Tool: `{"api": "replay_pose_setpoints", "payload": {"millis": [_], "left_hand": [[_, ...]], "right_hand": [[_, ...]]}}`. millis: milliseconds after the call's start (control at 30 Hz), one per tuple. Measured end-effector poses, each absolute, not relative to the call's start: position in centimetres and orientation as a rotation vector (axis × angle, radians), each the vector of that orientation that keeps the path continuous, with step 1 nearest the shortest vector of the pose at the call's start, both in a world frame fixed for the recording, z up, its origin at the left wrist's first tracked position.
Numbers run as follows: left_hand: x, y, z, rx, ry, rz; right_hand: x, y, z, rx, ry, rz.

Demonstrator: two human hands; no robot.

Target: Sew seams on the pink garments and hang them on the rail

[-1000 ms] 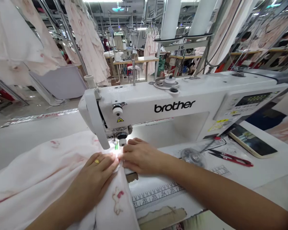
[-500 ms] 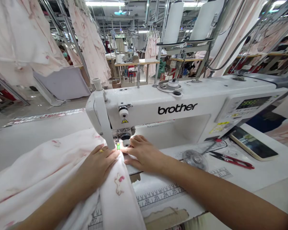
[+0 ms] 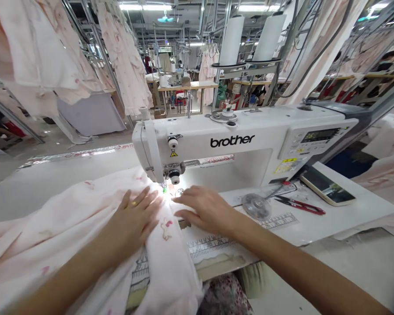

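A white sewing machine [image 3: 190, 144] stands across the table, its lamp lighting the needle area and a small green part by the presser foot [image 3: 164, 187]. Pale pink printed fabric [image 3: 85, 201] runs under the foot and hangs over the front edge. My left hand [image 3: 138, 216] lies flat on the fabric just left of the foot, fingers spread, a ring on one finger. Right of the foot, my right hand [image 3: 203, 210] hovers at the fabric's edge with thumb and forefinger apart, holding nothing that I can see.
Red-handled thread snips [image 3: 302, 205] and a phone [image 3: 328, 186] lie on the right of the table, near a clear round magnetic-looking dish [image 3: 256, 206]. A printed ruler [image 3: 210, 246] follows the front edge. Thread cones [image 3: 232, 41] stand behind; garments [image 3: 118, 61] hang at the left.
My right hand has drawn back slightly from the foot, its fingers opening. My left hand's fingers have spread on the fabric. The view has shifted, showing more of the table's front.
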State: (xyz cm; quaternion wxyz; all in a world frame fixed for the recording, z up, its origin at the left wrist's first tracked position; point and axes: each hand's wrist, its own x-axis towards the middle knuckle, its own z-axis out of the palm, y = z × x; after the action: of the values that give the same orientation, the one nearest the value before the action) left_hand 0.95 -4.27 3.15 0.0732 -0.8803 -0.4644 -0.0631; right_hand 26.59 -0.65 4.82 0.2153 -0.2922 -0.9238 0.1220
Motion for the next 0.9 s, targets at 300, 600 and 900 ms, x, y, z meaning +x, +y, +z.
{"api": "replay_pose_setpoints", "payload": {"millis": [300,600,900], "left_hand": [[-0.9,-12.0,-0.9,-2.399,-1.609,-0.179],[-4.7,-3.4,1.9,-2.741,-1.568,-0.222],[-7.7,-7.6,4.2,-2.544,-1.556,-0.122]], "right_hand": [[32.7,-15.0,-4.6,-0.881,-2.217,0.414],[23.2,-17.9,-6.9,-0.972,-1.168,1.947],[23.3,-18.4,-9.9,-1.078,-1.302,1.822]]}}
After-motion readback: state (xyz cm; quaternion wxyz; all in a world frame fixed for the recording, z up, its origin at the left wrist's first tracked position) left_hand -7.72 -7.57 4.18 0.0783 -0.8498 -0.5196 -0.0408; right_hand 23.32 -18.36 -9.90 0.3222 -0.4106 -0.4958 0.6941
